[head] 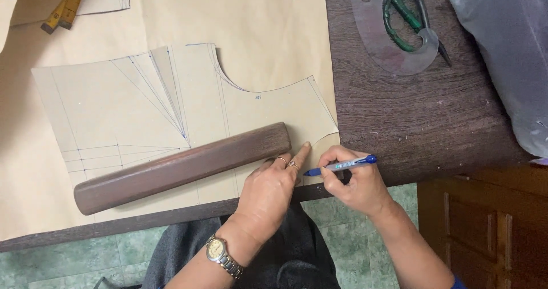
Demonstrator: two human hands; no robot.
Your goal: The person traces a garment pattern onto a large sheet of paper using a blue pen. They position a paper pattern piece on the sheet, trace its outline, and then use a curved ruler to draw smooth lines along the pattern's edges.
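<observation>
The step in hand, by judgement, is tracing or marking along the lower right edge of the pattern piece (171, 100), a cut tan paper shape with pencilled dart lines that lies flat on a larger sheet of paper (257, 15) over the dark wooden table (411, 117). The left hand (268, 189) is not grasping anything: it lies pressed on the pattern, forefinger stretched to the paper's edge, just beside the near end of a long wooden bar (182, 166) that weighs the piece down. The right hand (354, 183) is closed around a blue pen (341, 165), tip pointing left, close against the left fingers. The next move appears to call for steady downward pressure from the left hand and a short, controlled stroke that follows the cut edge. Room is tight: the work sits at the table's near edge, and the bar bounds the left side. To the right, bare table lies open. A clear curve ruler (379, 49) and green-handled scissors (408, 15) lie well apart at the far side; a yellow tape measure (65, 6) lies far left.
</observation>
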